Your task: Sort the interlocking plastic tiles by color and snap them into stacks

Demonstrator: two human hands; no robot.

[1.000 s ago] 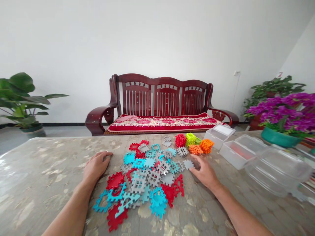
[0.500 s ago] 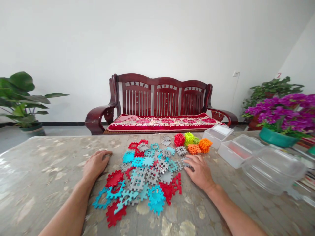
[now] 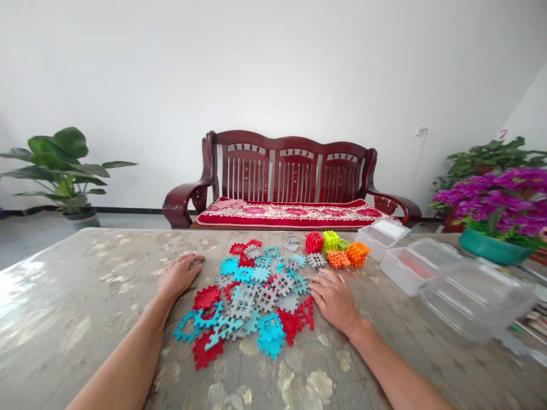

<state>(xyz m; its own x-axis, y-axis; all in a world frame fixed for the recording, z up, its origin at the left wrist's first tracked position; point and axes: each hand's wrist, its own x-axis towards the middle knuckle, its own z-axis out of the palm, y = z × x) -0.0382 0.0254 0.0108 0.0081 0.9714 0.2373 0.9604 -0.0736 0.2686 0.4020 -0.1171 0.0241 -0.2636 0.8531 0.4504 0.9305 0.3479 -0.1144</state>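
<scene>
Right hand (image 3: 334,299) has slid inward to the right edge of the pieces (image 3: 260,274); whether it grips one, I cannot tell. Left hand (image 3: 182,276) rests loosely spread on the bench (image 3: 123,285). Balls (image 3: 358,254) look assembled; the heap between both hands seems mostly loose

From my remote station I see a bare left forearm (image 3: 126,353) and bare right forearm (image 3: 391,361), tapering toward a bare left hand (image 3: 178,278) and right hand (image 3: 333,299).

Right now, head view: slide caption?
Left hand and right hand flank a pile of red, blue and grey notched pieces.
</scene>
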